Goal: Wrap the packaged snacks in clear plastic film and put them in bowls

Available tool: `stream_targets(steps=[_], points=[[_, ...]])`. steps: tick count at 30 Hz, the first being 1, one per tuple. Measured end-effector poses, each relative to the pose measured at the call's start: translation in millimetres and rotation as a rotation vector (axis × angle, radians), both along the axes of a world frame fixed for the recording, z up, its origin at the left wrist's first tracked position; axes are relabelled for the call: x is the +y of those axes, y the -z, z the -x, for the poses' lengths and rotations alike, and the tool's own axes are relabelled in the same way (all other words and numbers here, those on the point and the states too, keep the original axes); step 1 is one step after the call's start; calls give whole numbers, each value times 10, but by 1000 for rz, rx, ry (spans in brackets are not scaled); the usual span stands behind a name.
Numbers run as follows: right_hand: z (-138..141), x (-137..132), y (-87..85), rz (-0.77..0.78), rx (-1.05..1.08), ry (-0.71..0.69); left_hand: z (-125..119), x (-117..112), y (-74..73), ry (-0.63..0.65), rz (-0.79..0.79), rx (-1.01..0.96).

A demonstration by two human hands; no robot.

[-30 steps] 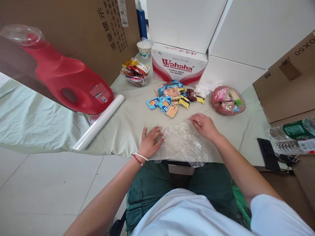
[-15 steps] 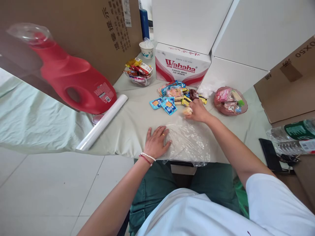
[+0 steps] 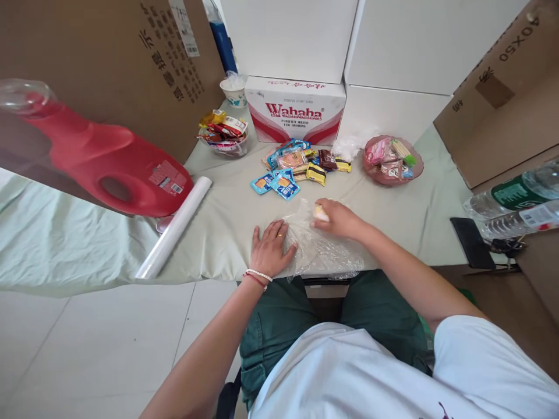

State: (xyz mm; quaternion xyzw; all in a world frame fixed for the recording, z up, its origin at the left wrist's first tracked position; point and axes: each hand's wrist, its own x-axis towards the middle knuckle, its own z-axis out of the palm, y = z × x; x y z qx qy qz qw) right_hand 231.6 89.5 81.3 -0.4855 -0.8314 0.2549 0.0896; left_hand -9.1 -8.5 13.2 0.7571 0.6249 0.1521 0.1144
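Observation:
My left hand (image 3: 269, 249) lies flat with fingers spread at the left edge of a clear, crinkled plastic sheet (image 3: 327, 251); whether it is film or a bag I cannot tell. Over the sheet's far part, my right hand (image 3: 339, 219) is closed around a small pale yellow wrapped snack (image 3: 321, 213), which its fingers partly cover. Beyond the hands lies a pile of snack packets: blue packets (image 3: 286, 185), a yellow packet (image 3: 315, 174), a dark brown packet (image 3: 327, 159) and a pinkish packet (image 3: 292, 159).
A clear bowl of snacks (image 3: 225, 145) stands at the back left, a pink bowl (image 3: 371, 173) at the right. On the left are a white roll (image 3: 174, 230) and a large red jug (image 3: 98, 157). A Wahaha box (image 3: 294, 110) stands behind. Plastic bottles (image 3: 519, 195) and a phone (image 3: 472, 241) are far right.
My right hand has drawn the snack from beside the pile back toward me, over the plastic sheet. My left hand stays flat. The camera view has shifted slightly.

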Motion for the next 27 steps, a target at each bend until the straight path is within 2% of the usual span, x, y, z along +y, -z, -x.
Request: stream_targets(steps=[2,5,7,9,11,15,21,24,27], points=[[178,-85,94,-156,-182,-51,-3,-5,9,0,-4,15],[287,-193,240,-225,-273,-155,-3,-6,18,3,-4,37],[249,-225,321,-209,-251,-181,-1,-7,23,3,-5,43],[154,-216,365,-187,-212,-149,2,-8,27,-5,-2,39],[39,-184,364,-157,-186,-123,3,-9,31,-15,3,33],[-111,-151,299,-124,-170,-161,-10,-4,31,-23,5,45],[-10,-217,368,-167,-149,-172,-25,-4,45,-22,2,60],[-66,-254,412,-183,-83,-160,40,-63,92,-61,-91,2],[-341,-408,403,-246,122,-142,164,-192,122,-68,-209,-22]])
